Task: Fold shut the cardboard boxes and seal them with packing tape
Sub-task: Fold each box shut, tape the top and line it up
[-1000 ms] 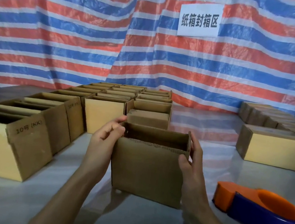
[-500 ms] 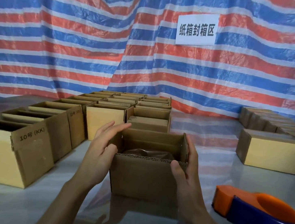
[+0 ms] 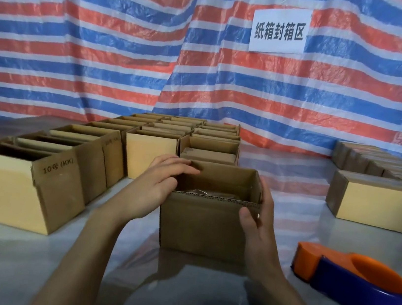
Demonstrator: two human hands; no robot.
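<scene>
Open cardboard box (image 3: 204,225) near the worktop's (image 3: 23,269) front edge: flaps not yet folded.
Fingers of the left hand (image 3: 162,183) are laid straight over its left rim; those of the right hand (image 3: 258,217) are pressed flat against its right wall. The tape dispenser (image 3: 354,282) lies untouched. Unsealed boxes (image 3: 23,179) are queued at the left edge, sealed boxes (image 3: 373,202) at the right.

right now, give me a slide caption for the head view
Left hand reaches over the rim of the open cardboard box while right hand braces its side; tape dispenser lies untouched at right.
</scene>
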